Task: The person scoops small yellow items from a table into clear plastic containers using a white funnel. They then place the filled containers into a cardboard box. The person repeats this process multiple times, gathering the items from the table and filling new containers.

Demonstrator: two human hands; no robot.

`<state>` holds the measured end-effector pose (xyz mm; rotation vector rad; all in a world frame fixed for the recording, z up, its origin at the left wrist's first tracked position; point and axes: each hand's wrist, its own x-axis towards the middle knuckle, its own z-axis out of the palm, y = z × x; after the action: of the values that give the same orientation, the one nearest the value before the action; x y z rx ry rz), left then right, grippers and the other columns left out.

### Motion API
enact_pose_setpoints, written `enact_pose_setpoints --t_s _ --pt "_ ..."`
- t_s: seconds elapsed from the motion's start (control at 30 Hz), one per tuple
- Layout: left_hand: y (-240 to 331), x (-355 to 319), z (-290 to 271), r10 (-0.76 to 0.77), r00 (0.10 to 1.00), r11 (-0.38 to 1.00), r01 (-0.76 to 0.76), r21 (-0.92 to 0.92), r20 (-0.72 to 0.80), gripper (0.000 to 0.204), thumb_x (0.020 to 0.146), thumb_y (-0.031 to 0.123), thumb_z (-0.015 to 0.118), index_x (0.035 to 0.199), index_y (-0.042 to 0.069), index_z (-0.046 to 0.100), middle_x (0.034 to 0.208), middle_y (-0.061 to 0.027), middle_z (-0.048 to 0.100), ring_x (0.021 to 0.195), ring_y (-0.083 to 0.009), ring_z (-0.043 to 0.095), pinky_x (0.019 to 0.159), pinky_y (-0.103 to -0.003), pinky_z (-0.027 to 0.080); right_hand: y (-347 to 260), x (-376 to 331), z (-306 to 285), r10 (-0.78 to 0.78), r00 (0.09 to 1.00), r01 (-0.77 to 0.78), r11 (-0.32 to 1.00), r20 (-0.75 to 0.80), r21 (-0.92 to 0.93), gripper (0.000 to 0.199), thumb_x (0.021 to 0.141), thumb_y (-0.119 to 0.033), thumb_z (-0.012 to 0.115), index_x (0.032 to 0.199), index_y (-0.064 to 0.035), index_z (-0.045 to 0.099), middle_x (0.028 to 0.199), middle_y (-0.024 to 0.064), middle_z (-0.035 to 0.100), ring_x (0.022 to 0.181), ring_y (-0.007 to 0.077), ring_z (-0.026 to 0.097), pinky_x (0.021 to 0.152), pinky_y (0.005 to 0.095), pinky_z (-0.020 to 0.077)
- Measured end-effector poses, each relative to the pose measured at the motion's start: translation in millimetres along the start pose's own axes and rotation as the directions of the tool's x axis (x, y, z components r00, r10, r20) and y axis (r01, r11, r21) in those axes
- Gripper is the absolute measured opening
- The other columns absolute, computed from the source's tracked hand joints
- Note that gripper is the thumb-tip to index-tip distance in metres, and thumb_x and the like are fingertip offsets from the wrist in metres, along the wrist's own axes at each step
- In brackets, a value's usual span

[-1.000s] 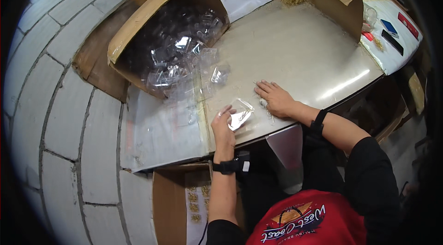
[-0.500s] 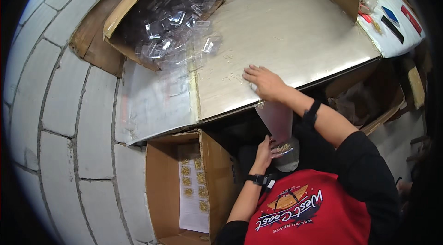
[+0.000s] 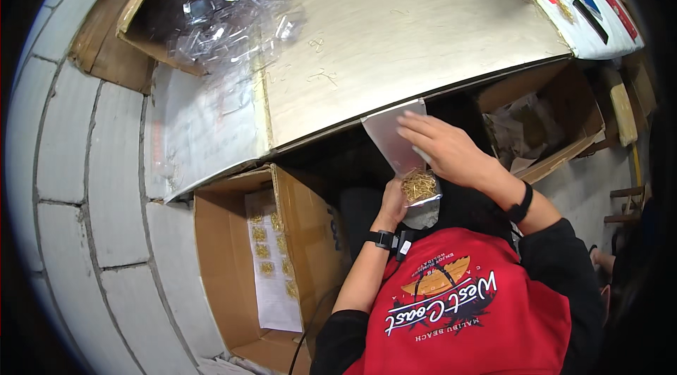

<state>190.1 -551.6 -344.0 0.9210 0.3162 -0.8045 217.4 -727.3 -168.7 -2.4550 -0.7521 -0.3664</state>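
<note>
My left hand (image 3: 395, 203) is closed around the side of a small clear plastic box (image 3: 427, 201), held near my lap below the table's edge. A heap of thin gold-coloured wire pieces (image 3: 419, 186) fills the box. From the table edge a translucent whitish sheet (image 3: 392, 136) slopes down to the box like a chute. My right hand (image 3: 455, 152) is over the right side of this sheet, fingers stretched out and slightly blurred; whether they touch it I cannot tell. A few loose gold wire pieces (image 3: 324, 77) lie on the tabletop.
Clear plastic boxes (image 3: 236, 22) spill from a tipped carton at the far left of the table (image 3: 395, 29). Below, an open cardboard carton (image 3: 226, 262) holds filled boxes on white paper. Another carton (image 3: 557, 107) stands under the table at right, and pale blocks (image 3: 63, 142) at left.
My right hand has come off the tabletop, down and right to the sheet. The box in my left hand has risen slightly and now shows a fuller heap. The whole view has shifted.
</note>
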Motion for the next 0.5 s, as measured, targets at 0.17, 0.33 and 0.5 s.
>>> enact_pose_setpoints --t_s 0.17,0.33,0.5 --pt "12.3 -18.2 9.8 0.084 0.996 0.995 -0.083 0.046 -0.024 0.048 0.099 0.04 0.035 0.115 -0.001 0.054 0.095 -0.011 0.066 0.075 -0.0193 0.068 0.048 -0.03 0.057 3.2 -49.1 6.5 0.152 0.972 -0.192 0.953 0.179 0.235 0.041 0.072 0.008 0.054 0.112 0.0011 0.057 0.117 0.0177 0.057 0.109 0.0334 0.055 0.09 0.0388 0.0477" --pt "5.3 -24.3 -0.7 0.082 0.996 0.996 -0.083 0.031 0.017 0.055 0.098 0.048 0.034 0.116 0.0 0.055 0.093 -0.0101 0.066 0.075 -0.018 0.067 0.048 -0.03 0.057 -8.1 -64.9 51.2 0.092 0.959 -0.198 0.895 0.27 0.399 0.044 0.073 0.008 0.052 0.116 0.0011 0.054 0.114 0.0194 0.057 0.107 0.0362 0.056 0.092 0.0407 0.0461" --pt "12.8 -38.0 1.3 0.068 0.998 0.997 -0.067 0.027 -0.017 0.052 0.098 0.046 0.036 0.111 0.0 0.057 0.089 -0.0104 0.066 0.067 -0.0178 0.067 0.046 -0.028 0.055 -15.6 -60.3 68.3 0.022 0.944 -0.141 0.929 0.328 0.342 0.035 0.077 0.002 0.053 0.112 0.0001 0.057 0.111 0.0172 0.059 0.103 0.0348 0.057 0.088 0.041 0.0472"
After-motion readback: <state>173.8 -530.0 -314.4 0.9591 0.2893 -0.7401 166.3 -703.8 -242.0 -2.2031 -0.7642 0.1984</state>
